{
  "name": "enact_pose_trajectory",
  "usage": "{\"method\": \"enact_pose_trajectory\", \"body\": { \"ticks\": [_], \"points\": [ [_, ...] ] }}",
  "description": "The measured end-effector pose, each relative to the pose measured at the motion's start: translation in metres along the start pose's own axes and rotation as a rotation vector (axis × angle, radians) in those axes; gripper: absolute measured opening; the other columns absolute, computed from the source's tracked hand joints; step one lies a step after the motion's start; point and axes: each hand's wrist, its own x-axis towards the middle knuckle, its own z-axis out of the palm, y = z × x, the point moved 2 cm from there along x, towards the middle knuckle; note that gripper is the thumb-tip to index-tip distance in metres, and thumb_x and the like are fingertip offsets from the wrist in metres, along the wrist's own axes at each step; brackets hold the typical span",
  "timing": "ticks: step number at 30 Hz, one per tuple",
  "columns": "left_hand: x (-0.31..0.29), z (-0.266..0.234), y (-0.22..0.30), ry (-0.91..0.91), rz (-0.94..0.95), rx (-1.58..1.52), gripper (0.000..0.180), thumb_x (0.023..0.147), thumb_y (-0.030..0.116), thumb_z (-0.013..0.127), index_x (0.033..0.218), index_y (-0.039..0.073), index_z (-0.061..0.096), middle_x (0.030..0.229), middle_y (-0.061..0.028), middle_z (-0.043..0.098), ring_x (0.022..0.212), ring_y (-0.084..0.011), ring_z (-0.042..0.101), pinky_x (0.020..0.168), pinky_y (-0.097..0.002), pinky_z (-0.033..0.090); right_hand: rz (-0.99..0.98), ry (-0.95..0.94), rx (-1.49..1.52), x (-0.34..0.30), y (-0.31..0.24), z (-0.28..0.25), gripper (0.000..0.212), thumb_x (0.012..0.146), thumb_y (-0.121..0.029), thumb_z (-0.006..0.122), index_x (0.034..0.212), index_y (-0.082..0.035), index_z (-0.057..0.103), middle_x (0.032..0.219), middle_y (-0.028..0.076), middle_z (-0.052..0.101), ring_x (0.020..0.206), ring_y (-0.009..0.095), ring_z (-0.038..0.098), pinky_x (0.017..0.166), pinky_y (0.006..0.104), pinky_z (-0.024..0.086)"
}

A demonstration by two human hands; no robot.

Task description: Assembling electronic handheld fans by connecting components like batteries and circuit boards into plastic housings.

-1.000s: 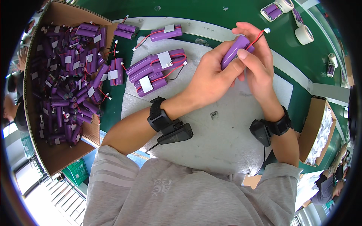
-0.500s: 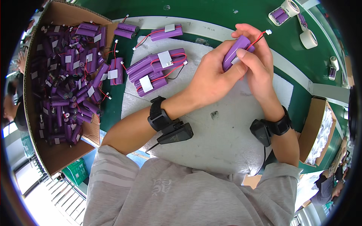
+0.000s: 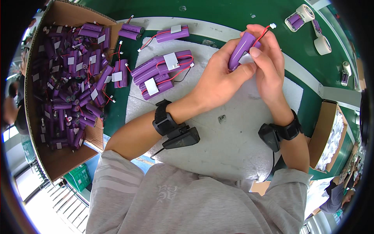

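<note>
Above the far right of the grey foam pad (image 3: 202,132), a purple battery pack (image 3: 239,52) with red and black wires and a white connector is held up in both hands. My left hand (image 3: 222,74) grips its near left side, thumb toward the white label patch (image 3: 246,59). My right hand (image 3: 270,64) closes round the right side, with its thumb by the patch and its fingers behind the pack. On the pad's far left lie several purple packs (image 3: 157,70) with white patches and red wires. Another pack (image 3: 172,34) rests at the far edge.
A cardboard box (image 3: 87,154) heaped with purple packs stands at left. Loose packs (image 3: 119,74) lie beside it. Beyond the pale rail (image 3: 218,31), purple packs with white rounded pieces (image 3: 300,17) sit on a green surface (image 3: 233,9). A smaller box (image 3: 322,134) of white pieces stands right.
The held battery pack has turned more upright, and its connector has shifted slightly left and up. More of its white patch shows. Beyond the rail, the green surface's packs have shifted right and nearer.
</note>
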Motion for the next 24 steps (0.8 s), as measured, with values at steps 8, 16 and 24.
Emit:
{"method": "enact_pose_trajectory", "body": {
  "ticks": [8,16,24],
  "points": [
    [0.0004,0.0004,-0.0002,-0.004,0.014,0.016,0.04,0.085,0.015,0.054,0.123,0.002,0.048,0.08,-0.0045,0.058,0.062,-0.0086,0.049,0.053,-0.0231,0.038,-0.02,-0.024,-0.022,-0.0001,0.0023,-0.0002,0.044,0.08,-0.004,0.053,0.123,-0.001,0.048,0.107,0.008,0.053,0.096,0.013,0.05,0.078,0.0279,0.044],
    [0.001,-0.0007,0.0019,-0.033,-0.006,-0.078,0.043,0.085,0.014,0.053,0.126,0.003,0.045,0.083,-0.0034,0.056,0.066,-0.0083,0.05,0.056,-0.0223,0.039,0.031,-0.011,-0.005,-0.0011,-0.0029,0.0011,0.043,0.08,-0.003,0.054,0.123,-0.001,0.047,0.107,0.007,0.052,0.096,0.013,0.05,0.079,0.028,0.044],
    [-0.0032,0.0011,0.0078,-0.069,-0.047,-0.045,0.053,0.083,0.01,0.055,0.132,0.0,0.038,0.107,-0.0091,0.055,0.095,-0.0149,0.051,0.082,-0.0287,0.043,0.03,0.017,0.001,-0.0016,-0.0072,0.0061,0.042,0.081,-0.004,0.058,0.122,0.0,0.047,0.105,0.006,0.051,0.095,0.012,0.05,0.082,0.0275,0.043]
  ]
}}
